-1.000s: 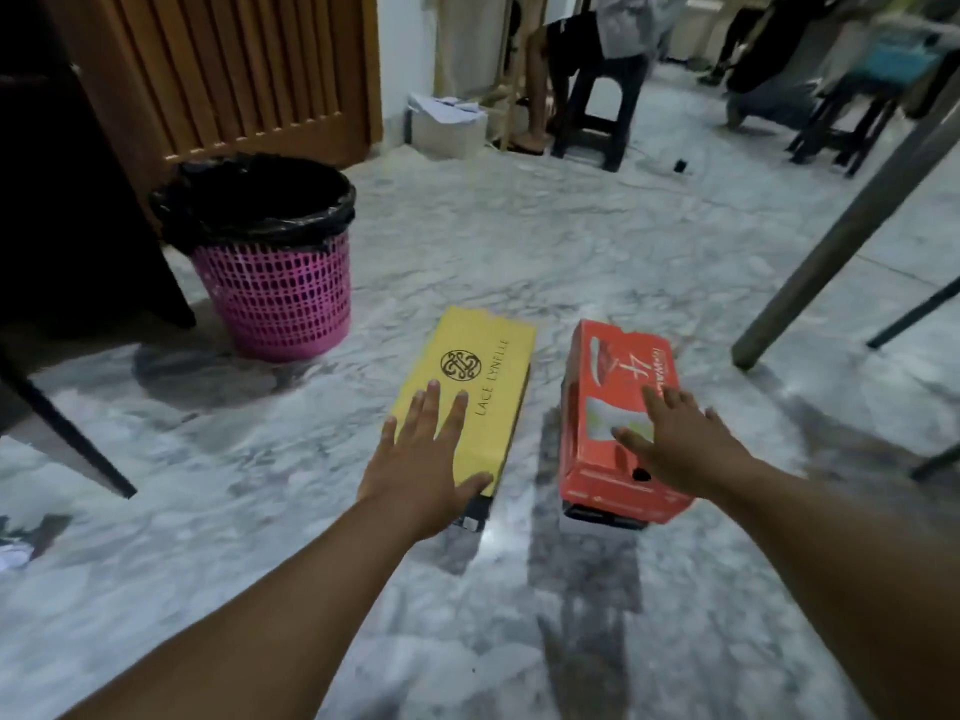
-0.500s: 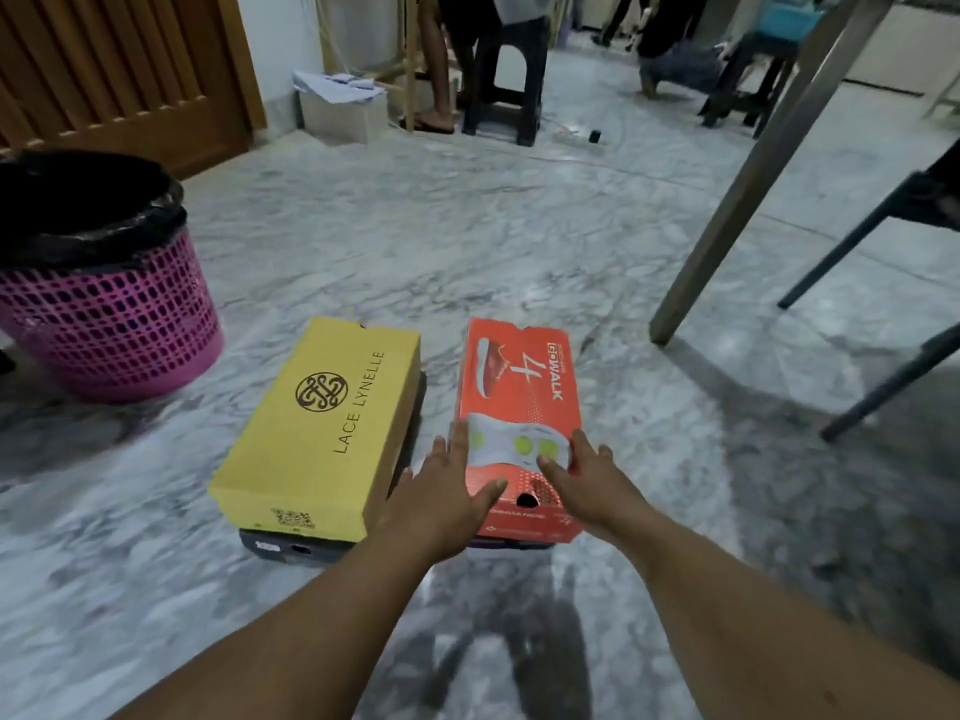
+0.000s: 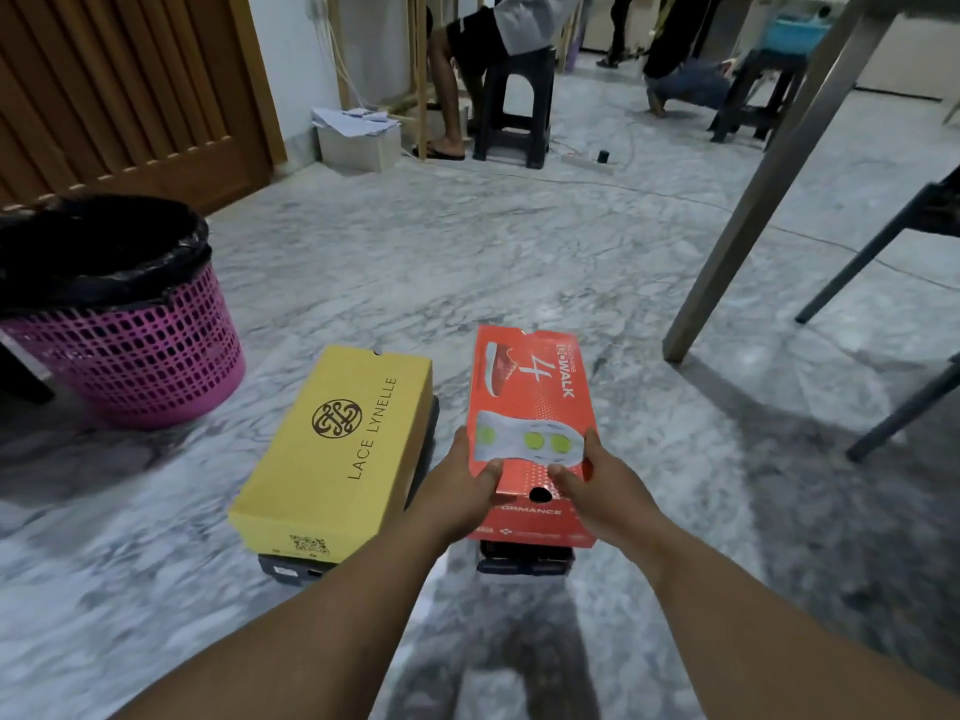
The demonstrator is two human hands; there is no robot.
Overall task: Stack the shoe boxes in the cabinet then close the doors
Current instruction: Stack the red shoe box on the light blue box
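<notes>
We stand over a grey marble floor (image 3: 467,262), with a pink laundry-style bin (image 3: 124,356) lined in black plastic off to our left, a slatted wooden door (image 3: 119,85) behind it, and a metal table leg (image 3: 753,189) slanting down on our right. No cabinet shows in this view.

Straight ahead of us the red shoe box (image 3: 530,402) sits on top of a dark box (image 3: 524,556), its long axis running directly away from us. Our left hand (image 3: 457,491) grips its near left corner and our right hand (image 3: 597,491) grips its near right corner, thumbs laid over the lid, fingers wrapped down the sides. Both hands are equally near, one on each flank of the short end.

Just beside it on our left lies the yellow shoe box (image 3: 337,449), also resting on a dark box (image 3: 291,566), its length angled slightly off from the red one, with a narrow gap between the two.

We judge that the lift comes next: because the box reaches away from our hands, its far end will want to dip unless we slide our grip further along the sides or pull it in towards us.
</notes>
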